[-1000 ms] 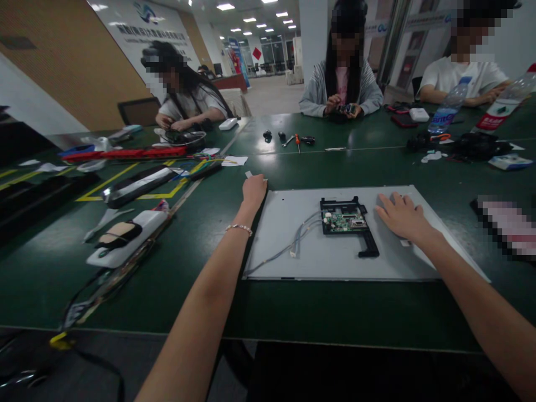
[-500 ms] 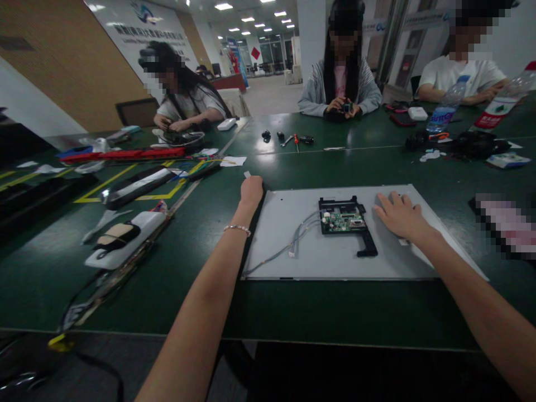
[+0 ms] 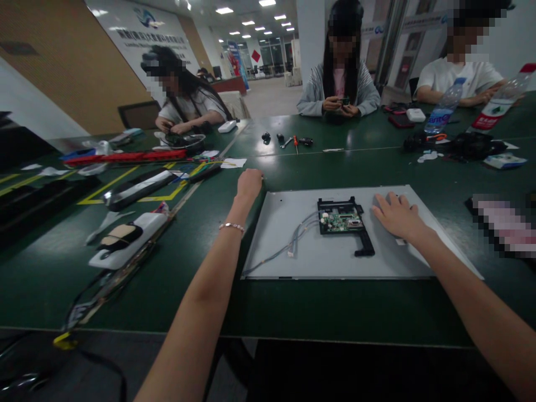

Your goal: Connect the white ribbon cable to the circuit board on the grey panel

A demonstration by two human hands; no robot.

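Observation:
A flat grey panel (image 3: 343,262) lies on the green table in front of me. On it rests a black frame with a green circuit board (image 3: 341,220), and grey cables (image 3: 293,240) run from it to the panel's lower left. My right hand (image 3: 396,215) lies on the right part of the panel, fingers spread. My left hand (image 3: 250,183) is closed just beyond the panel's upper left corner; whatever its fingers hold, if anything, is hidden.
Left stand a white device (image 3: 125,240) with cables and a long black-and-silver part (image 3: 140,187). Small tools (image 3: 296,143) lie beyond the panel. Bottles (image 3: 444,106) and a phone (image 3: 502,226) are at right. Three people sit across the table.
My left hand has shifted slightly left and up, and the dark strip and white tab beside it no longer show. My right hand has stayed on the panel.

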